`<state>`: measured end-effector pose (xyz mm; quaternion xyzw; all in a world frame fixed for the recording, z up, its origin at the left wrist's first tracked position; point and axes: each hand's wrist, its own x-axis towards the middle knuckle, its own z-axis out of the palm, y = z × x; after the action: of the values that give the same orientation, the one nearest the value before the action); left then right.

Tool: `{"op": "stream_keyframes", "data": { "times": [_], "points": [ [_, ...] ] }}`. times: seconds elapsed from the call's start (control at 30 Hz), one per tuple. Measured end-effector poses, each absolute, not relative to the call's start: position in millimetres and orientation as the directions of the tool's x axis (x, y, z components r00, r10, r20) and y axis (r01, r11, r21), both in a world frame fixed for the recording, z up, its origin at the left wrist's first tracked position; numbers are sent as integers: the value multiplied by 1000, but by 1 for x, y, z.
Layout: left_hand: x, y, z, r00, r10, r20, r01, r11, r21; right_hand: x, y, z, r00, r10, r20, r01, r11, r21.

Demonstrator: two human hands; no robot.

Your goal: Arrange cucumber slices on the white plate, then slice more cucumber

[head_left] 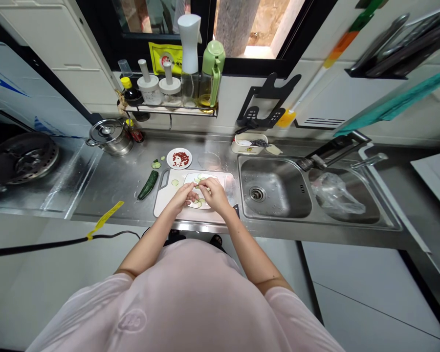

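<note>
My left hand [183, 197] is curled over the left side of a white plate [221, 183], with thin cucumber slices between its fingers. Close against it, my right hand [213, 193] has thumb and finger pinched at what looks like a cucumber slice, partly covered by the fingertips. Pale green slices [201, 177] lie around the plate, which rests on a white cutting board [164, 204]. One loose slice [175, 182] is on the board's left part. Left of the board lies a dark green piece of cucumber [148, 185].
Behind the board stands a small plate of chopped red pieces [179, 158], with cucumber scraps [156, 164] beside it. A lidded pot [112, 137] is at the back left. To the right is a double sink [275, 188], a plastic bag [337, 193] in its far basin. Bottles fill a wall rack [172, 108].
</note>
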<state>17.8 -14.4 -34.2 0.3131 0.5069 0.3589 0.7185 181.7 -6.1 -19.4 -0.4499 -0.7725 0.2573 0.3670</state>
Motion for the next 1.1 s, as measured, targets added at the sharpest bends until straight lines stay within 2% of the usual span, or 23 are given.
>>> {"op": "stream_keyframes", "data": {
  "times": [0.13,0.27,0.6,1.1],
  "points": [
    [20,-15,-33,332,789,-517,-320,610,725,182,-8,-22,-380,867,322,504,486,-714],
    [18,-15,-30,317,799,-511,-370,600,709,182,-10,-23,-414,851,324,489,508,-709],
    [6,-14,-27,243,840,-485,-374,543,752,180,-13,-17,-439,831,342,465,536,-705],
    [-1,-13,-18,138,931,-337,-241,362,900,177,-11,-17,-417,849,324,487,510,-709]
  ]
}}
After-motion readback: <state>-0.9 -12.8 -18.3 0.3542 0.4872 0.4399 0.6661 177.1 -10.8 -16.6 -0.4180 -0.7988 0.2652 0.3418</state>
